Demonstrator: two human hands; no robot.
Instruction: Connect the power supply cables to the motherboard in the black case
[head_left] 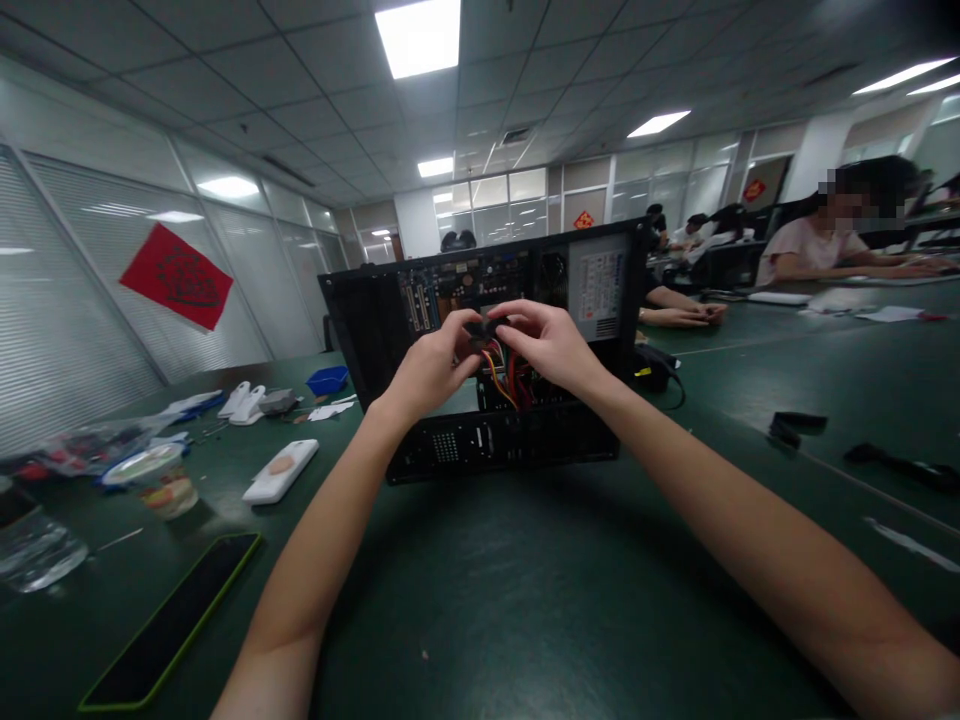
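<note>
At twelve o'clock on the worktop (480, 580), the computer case (502, 440) is standing with its open side facing the person, the motherboard (465, 283) and two-o'clock power supply (596, 285) already sitting inside. The left hand (431, 367) and right hand (556, 345) are both pinching a small dark piece (487, 328); coloured cables (511, 378) are bunching at six o'clock below, apparently leaving wiring unfinished, though fingers are hiding connections.

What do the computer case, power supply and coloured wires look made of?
Computer case: probably painted sheet metal, satin black, with thin edges and punched holes.
Power supply: likely bare metal, judging by its flat, labelled grey face.
Coloured wires: apparently plastic sheathing, from the solid red and yellow; finish unclear.
</note>
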